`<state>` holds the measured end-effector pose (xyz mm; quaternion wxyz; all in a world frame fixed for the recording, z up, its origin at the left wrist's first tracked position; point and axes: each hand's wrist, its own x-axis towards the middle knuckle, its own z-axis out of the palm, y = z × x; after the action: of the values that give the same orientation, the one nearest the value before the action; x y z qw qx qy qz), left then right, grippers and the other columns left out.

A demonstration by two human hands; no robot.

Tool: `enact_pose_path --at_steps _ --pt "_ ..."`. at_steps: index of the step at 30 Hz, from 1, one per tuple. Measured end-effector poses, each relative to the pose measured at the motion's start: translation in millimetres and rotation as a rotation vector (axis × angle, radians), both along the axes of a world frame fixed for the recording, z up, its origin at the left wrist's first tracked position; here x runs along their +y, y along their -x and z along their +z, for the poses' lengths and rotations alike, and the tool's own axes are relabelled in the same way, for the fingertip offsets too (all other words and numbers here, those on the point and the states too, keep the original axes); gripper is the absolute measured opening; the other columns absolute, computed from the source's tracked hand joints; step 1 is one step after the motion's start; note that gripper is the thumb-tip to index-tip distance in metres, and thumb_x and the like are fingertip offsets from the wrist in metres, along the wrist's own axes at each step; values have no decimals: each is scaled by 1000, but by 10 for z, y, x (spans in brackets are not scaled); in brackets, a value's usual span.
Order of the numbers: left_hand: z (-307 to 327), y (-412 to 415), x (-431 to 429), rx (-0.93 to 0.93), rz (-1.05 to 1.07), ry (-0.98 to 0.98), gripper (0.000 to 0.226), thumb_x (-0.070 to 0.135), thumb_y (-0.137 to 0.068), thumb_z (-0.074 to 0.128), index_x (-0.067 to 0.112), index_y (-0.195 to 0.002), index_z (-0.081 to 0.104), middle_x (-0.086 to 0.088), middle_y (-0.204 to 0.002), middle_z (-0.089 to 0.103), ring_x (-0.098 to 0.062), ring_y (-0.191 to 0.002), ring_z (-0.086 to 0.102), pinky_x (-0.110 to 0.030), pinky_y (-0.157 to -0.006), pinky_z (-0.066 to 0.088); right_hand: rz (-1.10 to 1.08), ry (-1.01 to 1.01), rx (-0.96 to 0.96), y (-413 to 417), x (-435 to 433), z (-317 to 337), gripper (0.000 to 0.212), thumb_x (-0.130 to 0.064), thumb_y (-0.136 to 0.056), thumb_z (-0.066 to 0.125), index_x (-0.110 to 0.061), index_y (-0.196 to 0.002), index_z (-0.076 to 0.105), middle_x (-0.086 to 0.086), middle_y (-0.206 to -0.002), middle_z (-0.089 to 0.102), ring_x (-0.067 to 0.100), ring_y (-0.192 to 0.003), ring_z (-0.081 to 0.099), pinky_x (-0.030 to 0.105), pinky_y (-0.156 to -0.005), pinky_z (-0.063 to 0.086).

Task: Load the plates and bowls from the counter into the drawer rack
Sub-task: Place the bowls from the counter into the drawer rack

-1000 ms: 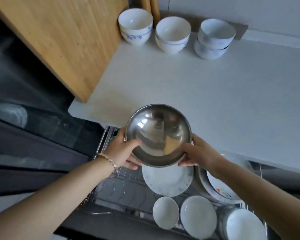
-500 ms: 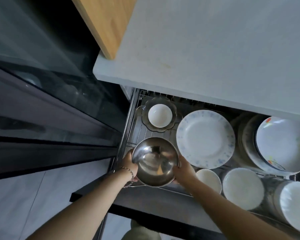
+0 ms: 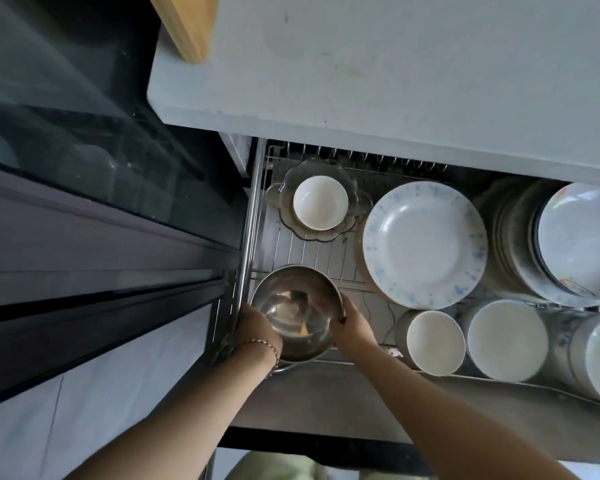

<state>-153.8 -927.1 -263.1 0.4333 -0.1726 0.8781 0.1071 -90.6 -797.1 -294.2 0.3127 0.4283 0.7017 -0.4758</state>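
Fingers of the left hand (image 3: 257, 327) and the right hand (image 3: 352, 329) curl round a shiny metal bowl (image 3: 293, 306), one hand on each side. The bowl is low in the middle of the frame, at the near left corner of the drawer rack (image 3: 309, 247). A big white plate (image 3: 425, 244) and white bowls (image 3: 435, 342) sit to its right. The desk (image 3: 395, 64) fills the top.

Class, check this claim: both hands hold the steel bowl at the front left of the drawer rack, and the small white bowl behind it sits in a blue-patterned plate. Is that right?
No: the head view shows the small white bowl sitting in a scalloped glass dish, not a plate. The left hand and right hand do hold the steel bowl.
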Motion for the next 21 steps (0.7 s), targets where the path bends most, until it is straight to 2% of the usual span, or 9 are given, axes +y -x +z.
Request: enact_pose_path --at_steps 2,5,7,12,15,19,20,21 --pt "48 -24 -20 -48 -86 22 65 2 -86 50 -6 -140 15 -22 -139 43 -35 -125 48 -39 -103 40 1 1 -12 -38 25 26 49 -12 -87 43 -24 -135 43 9 -112 66 22 -83 60 22 -68 46" --pt "88 3 -41 -96 -244 41 71 5 -88 49 -5 -144 6 -18 -134 52 -31 -121 54 -38 -97 45 41 64 -40 -76 78 68 46 -17 -89 46 -23 -135 41 12 -110 67 24 -84 63 31 -73 51" --pt "138 24 -42 -94 -349 83 65 8 -89 46 -3 -142 11 -15 -126 59 -29 -114 59 -37 -90 49 119 119 -56 -75 118 78 51 -19 -89 49 -22 -139 35 13 -116 65 24 -91 62 36 -81 52" --pt "378 54 101 -53 -511 87 55 5 -87 49 13 -137 27 -16 -130 46 -30 -115 56 -37 -89 49 201 176 -145 -108 267 185 59 -29 -88 57 -8 -140 37 13 -126 61 23 -111 59 32 -98 44" --pt "502 52 312 -27 -475 -17 44 7 -88 47 15 -131 40 -12 -130 50 -28 -114 57 -34 -93 48 193 137 -162 -201 542 379 48 -18 -88 51 -5 -134 45 12 -108 63 22 -92 59 28 -82 47" --pt "873 104 759 52 -324 -204 28 12 -92 46 15 -117 58 -6 -121 62 -24 -105 63 -34 -94 51 203 85 -59 -249 1122 830 39 -9 -87 49 2 -124 54 12 -92 63 16 -73 54 19 -60 42" --pt "1003 131 889 85 -273 -255 27 11 -91 47 14 -115 60 -6 -118 63 -24 -102 64 -36 -92 53 206 65 -26 -227 1280 975 37 -11 -86 51 -1 -122 55 12 -94 64 17 -73 56 18 -58 43" --pt "1140 170 1017 123 -236 -301 26 11 -91 47 14 -113 61 -6 -114 64 -24 -98 66 -36 -89 54 211 34 5 -189 1440 1129 36 -13 -86 52 -6 -122 56 14 -103 65 20 -80 59 20 -63 47"
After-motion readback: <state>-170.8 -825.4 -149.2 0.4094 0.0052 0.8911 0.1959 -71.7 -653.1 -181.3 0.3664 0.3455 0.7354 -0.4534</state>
